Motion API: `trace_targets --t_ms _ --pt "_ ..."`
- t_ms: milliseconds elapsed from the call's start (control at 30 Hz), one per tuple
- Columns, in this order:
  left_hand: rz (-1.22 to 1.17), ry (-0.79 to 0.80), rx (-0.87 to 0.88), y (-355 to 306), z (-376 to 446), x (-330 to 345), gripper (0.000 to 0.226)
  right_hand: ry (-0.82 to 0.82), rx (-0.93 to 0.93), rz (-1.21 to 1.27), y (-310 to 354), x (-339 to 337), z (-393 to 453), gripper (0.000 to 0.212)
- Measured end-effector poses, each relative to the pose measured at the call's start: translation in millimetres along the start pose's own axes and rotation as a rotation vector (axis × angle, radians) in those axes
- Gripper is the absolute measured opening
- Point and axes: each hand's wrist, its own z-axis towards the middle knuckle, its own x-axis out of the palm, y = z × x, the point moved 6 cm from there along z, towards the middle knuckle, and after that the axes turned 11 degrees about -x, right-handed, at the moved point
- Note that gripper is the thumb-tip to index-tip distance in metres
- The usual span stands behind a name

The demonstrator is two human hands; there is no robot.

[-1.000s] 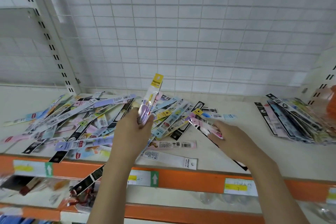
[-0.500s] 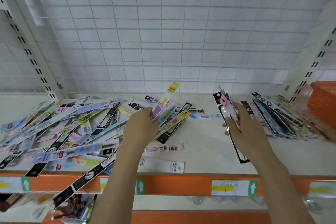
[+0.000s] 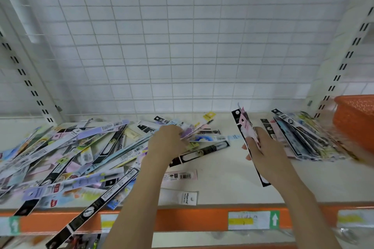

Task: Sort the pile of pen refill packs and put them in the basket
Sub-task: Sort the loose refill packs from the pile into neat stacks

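Shop, slotted shelf uprights (image 3: 342, 66), wire grid backing (image 3: 182, 36), orange price-label strip (image 3: 202, 219) (arrow tags)

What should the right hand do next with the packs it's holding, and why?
Probably carry them a little further right and lay them on the sorted stack. The right hand grips a few packs upright just left of that stack, which lies beside the orange basket. Meanwhile the left hand is at the unsorted pile, holding a purple pack.
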Motion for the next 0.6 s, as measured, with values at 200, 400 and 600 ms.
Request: trace_targets --t_ms 200,400,600 --pt "-0.250 -0.120 0.076 8.0 -10.5 -45.9 0.039 0.055 -0.013 -0.032 2.4 14.8 4.7 0.021" --pt "-0.587 -0.233 -0.010 44.8 -31.6 -69.6 0.029 0.177 0.003 -0.145 19.2 40.5 16.5 0.030" --pt "-0.529 -0.340 -0.101 79.2 -50.8 -68.5 0.037 0.332 -0.031 -0.212 28.3 74.4 33.5 0.013"
